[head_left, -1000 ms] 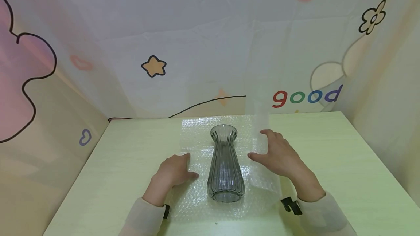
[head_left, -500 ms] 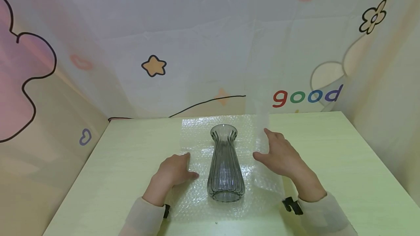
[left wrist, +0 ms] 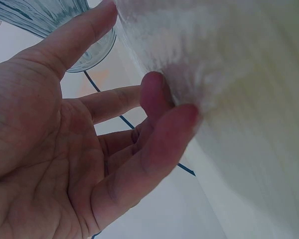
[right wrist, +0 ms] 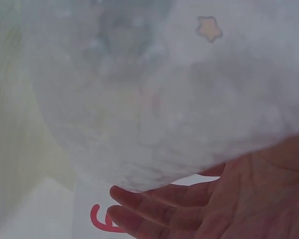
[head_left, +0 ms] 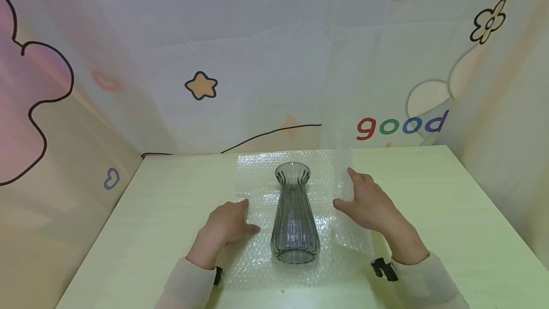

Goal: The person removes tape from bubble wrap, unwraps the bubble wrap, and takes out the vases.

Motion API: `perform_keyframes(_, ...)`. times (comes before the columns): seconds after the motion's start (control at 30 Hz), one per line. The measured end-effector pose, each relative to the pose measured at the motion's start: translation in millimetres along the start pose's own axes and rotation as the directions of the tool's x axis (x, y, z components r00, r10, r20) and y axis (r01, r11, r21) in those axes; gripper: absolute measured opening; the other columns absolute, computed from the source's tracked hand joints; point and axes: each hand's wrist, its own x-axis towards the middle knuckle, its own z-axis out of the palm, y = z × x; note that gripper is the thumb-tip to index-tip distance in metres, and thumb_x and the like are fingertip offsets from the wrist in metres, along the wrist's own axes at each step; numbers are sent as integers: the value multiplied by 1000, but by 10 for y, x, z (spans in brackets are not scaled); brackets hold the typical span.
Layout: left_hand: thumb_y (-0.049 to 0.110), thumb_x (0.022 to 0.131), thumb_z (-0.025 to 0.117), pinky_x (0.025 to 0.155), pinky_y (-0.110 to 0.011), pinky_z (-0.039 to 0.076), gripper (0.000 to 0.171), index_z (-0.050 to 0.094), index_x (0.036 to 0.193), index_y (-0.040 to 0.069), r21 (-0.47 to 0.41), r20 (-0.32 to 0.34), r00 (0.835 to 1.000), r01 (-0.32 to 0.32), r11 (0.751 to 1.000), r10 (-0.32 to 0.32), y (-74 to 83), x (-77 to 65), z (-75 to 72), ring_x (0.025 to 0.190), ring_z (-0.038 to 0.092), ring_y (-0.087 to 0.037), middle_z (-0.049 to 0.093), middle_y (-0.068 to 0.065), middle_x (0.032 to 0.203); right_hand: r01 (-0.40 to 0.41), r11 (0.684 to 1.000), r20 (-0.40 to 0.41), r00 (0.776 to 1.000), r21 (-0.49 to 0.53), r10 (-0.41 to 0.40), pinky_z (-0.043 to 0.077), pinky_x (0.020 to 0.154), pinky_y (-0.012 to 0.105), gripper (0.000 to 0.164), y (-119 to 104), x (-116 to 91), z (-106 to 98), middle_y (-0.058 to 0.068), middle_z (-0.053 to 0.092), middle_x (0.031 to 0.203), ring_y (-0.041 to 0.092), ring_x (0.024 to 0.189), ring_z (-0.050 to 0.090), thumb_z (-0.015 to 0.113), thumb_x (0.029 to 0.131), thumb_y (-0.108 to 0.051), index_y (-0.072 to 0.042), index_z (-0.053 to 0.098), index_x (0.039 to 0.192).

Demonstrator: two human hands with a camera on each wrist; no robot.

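Note:
A grey ribbed glass vase (head_left: 295,213) lies on a sheet of bubble wrap (head_left: 257,271), its flared mouth toward the back wall. At the sheet's left edge my left hand (head_left: 227,223) rests, thumb and fingertips touching the film; in the left wrist view its fingers (left wrist: 139,174) are loosely bent, with the vase's rim beyond the thumb. My right hand (head_left: 371,204) stands at the right side, where the bubble wrap is raised off the table. Its fingers (right wrist: 154,206) lie nearly straight against the film in the right wrist view. The raised film hides part of that hand and blurs the vase there.
A pale green table (head_left: 433,204) lies under everything. Behind it hangs a printed curtain (head_left: 266,61) with a star, a flower and the word "good". Both wrists carry black straps (head_left: 383,269) below light sleeves.
My right hand has shifted slightly to the right, and the raised edge of the bubble wrap has moved the same way. The left hand and the vase stay put.

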Motion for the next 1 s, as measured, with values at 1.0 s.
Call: perform_keyframes(1.0, 42, 84, 85, 96, -56, 55, 86, 50, 150, -1, -1, -8, 1000, 0, 1000, 0, -5, 9, 6, 121, 66, -43, 65, -23, 138, -11, 1000, 14, 1000, 20, 10, 43, 107, 71, 93, 61, -1, -2, 38, 31, 157, 56, 138, 44, 67, 96, -34, 5, 16, 163)
